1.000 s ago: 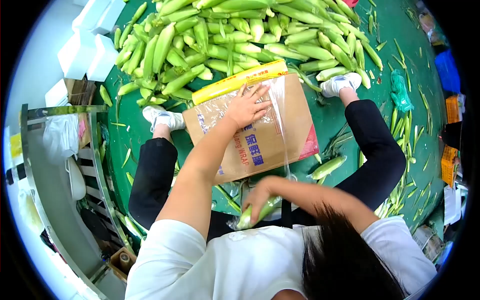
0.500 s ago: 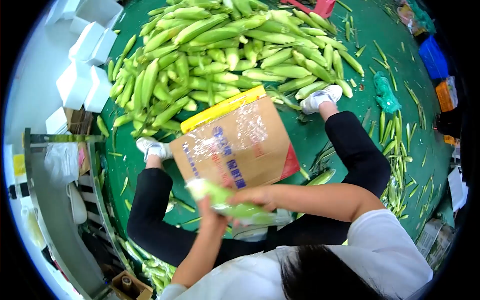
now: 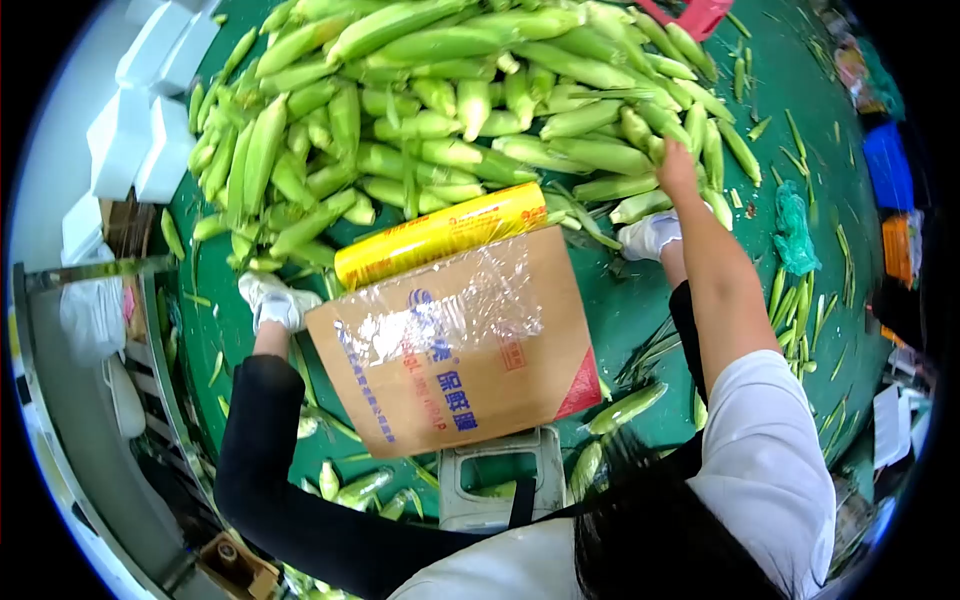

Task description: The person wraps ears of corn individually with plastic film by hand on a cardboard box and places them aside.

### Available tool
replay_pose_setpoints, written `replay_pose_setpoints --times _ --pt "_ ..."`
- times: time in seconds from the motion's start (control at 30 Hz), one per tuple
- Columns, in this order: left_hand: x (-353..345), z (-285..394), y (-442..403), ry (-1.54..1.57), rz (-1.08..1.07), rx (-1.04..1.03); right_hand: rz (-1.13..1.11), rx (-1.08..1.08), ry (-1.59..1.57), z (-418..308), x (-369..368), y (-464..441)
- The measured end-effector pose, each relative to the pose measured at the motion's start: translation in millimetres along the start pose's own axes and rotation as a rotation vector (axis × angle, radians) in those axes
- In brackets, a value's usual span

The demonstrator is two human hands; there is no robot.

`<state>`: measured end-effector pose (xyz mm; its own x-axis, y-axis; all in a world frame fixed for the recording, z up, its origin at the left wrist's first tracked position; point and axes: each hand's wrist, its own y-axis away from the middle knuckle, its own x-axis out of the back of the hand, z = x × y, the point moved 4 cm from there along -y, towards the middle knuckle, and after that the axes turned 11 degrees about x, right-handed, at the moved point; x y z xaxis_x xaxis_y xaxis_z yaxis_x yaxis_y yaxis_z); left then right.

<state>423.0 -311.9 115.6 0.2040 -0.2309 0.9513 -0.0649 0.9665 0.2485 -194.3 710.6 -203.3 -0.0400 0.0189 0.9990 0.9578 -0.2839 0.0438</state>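
At the right side of a large heap of green corn ears in husks [image 3: 420, 125], my right hand [image 3: 675, 170] has its fingers closed at the end of an ear of corn [image 3: 655, 122]. My left hand is out of view. A cardboard box [image 3: 470, 370] with blue print and a red corner lies between my legs, with clear film stretched over part of its top. Along the box's far edge rests a yellow roll of cling film [image 3: 440, 235]. Film-covered corn [image 3: 628, 408] lies on the floor to the right of the box.
A grey plastic stool [image 3: 500, 480] stands below the box. White foam boxes [image 3: 120, 140] and a metal rack [image 3: 95, 268] line the left. On the right are a green plastic bag [image 3: 795, 230], a blue crate [image 3: 888, 165] and scattered husks. A red stool [image 3: 700, 15] stands at the far edge.
The film-covered ear has left my hands. My right hand has reached forward to the heap, and my left hand has gone out of view. The camera view has shifted.
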Motion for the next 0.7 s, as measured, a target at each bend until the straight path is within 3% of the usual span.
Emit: replay_pose_setpoints --times 0.1,0.13,0.2,0.23,0.3,0.37,0.4,0.43,0.47,0.53,0.6,0.67,0.7 --pt "2.0 -58.6 -34.6 -0.659 0.300 -0.347 -0.101 0.005 0.157 -29.0 52.4 10.7" --pt "7.0 -53.3 -49.7 -0.704 0.461 -0.528 -0.020 0.044 0.117 -35.6 64.1 14.9" --pt "0.9 78.1 -24.4 -0.308 0.614 -0.798 0.165 0.197 -0.022 -65.4 100.1 37.4" --pt "-13.3 179.8 53.9 0.076 0.465 -1.048 0.284 0.318 -0.115 -91.6 135.4 54.0" --pt "-39.3 303.0 177.4 0.210 0.170 -1.168 0.451 0.526 -0.285 -153.1 195.9 93.2" --pt "-94.4 362.1 273.4 0.222 -0.224 -1.342 0.273 0.533 -0.783 -219.9 239.3 148.3" --pt "-121.6 382.7 333.7 0.205 -0.645 -1.211 -0.028 0.442 -1.118 -253.9 254.0 179.0" --pt "-156.9 389.4 369.5 0.115 -0.679 -1.491 -0.229 0.349 -1.391 -286.5 267.4 213.1" --pt "-188.9 382.2 395.9 0.194 -0.671 -1.709 -0.326 0.447 -1.493 -307.8 270.6 239.5" --pt "-223.6 377.6 415.7 0.104 -1.109 -1.454 -0.430 0.529 -1.695 -336.7 280.7 285.9" --pt "-212.1 362.2 420.5 0.131 -0.989 -1.565 -0.361 0.480 -1.913 -338.0 298.2 306.5" --pt "-210.9 343.5 421.1 0.210 -0.895 -1.650 -0.364 0.439 -1.828 -332.2 292.7 321.2" --pt "-226.5 329.9 419.8 0.285 -1.087 -1.538 -0.364 0.419 -1.784 -328.2 288.1 327.2"
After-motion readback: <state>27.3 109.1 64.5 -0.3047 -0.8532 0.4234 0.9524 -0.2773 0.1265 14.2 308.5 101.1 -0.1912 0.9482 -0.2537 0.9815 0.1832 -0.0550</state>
